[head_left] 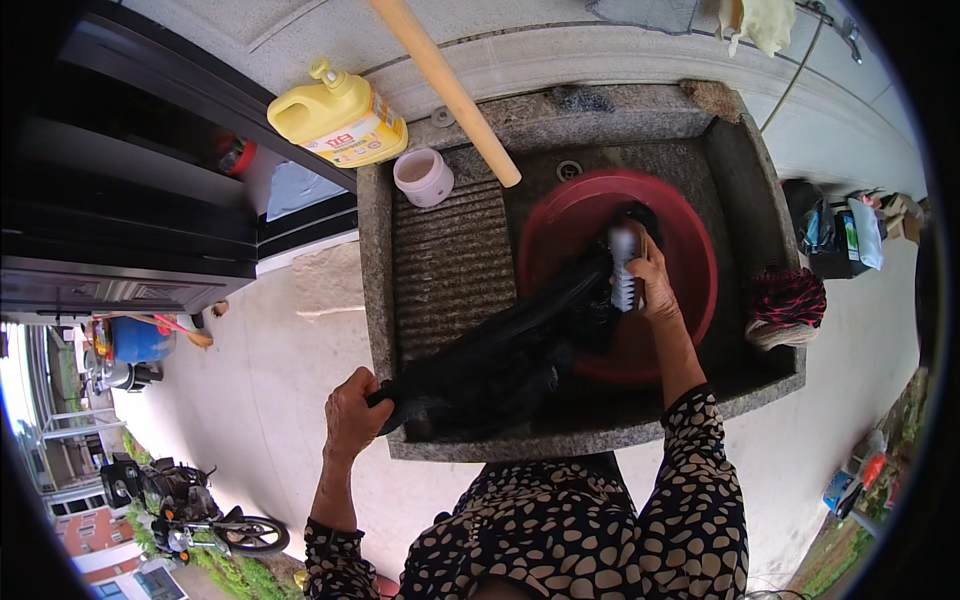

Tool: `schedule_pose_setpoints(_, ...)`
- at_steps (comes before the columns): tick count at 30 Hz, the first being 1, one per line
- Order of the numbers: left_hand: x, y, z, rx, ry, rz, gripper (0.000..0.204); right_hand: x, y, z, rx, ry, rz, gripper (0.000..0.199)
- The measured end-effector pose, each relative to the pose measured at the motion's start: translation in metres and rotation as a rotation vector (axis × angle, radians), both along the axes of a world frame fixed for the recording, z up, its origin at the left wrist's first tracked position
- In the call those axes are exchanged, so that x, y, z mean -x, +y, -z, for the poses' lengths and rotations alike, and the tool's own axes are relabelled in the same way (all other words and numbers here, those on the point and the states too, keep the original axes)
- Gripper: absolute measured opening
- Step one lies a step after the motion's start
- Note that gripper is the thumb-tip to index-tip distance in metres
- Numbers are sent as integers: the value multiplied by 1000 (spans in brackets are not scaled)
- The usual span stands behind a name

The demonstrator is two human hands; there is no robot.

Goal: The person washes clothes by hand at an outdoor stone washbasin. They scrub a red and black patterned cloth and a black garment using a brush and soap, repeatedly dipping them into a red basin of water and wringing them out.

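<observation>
Dark cloth (500, 355), black, wet-looking and bunched, lies stretched slantwise over the stone washing trough (745, 385), from the near left corner up into a round red plastic basin (690, 250). The left hand (350, 412) grips the cloth's lower end at the trough's front rim, fingers curled tight around a twisted wad of it. The right hand (652, 280) holds a pale scrubbing brush (625, 265), fingers wrapped round its back, bristles pressed down on the cloth where it enters the basin.

The trough is rough grey granite, rectangular, with a ribbed washboard slope (450, 265) cut into its left half and a small round drain (568, 170) at the back. A white plastic cup (423, 177) stands at the top of the ribs. A smooth wooden pole (450, 90) crosses above the back edge, its blunt end over the basin. A yellow jug with a pump cap (338, 118) lies on the ledge at the back left. A red-and-black knotted bundle (785, 305) rests on the right rim. Both sleeves (690, 480) are of dark fabric dotted with cream spots.
</observation>
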State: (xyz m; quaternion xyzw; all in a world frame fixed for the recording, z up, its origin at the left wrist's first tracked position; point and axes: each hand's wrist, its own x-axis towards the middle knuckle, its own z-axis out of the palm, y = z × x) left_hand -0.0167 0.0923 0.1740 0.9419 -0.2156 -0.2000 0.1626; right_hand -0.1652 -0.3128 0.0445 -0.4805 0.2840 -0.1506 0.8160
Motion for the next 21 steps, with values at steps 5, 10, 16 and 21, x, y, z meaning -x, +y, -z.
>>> schedule_pose_setpoints(5,8,9,-16,919,468,-355,13,-29,21,-105,-81,-441,-5,73)
schedule_pose_setpoints(10,22,-24,15,1501,757,-878,42,-89,60,-120,-31,-495,-78,73)
schedule_pose_setpoints(16,45,-23,116,1322,712,-965,23,-74,51,-3,932,299,48,75)
schedule_pose_setpoints(21,47,-36,111,1116,678,-883,28,30,25,106,1089,1304,196,84)
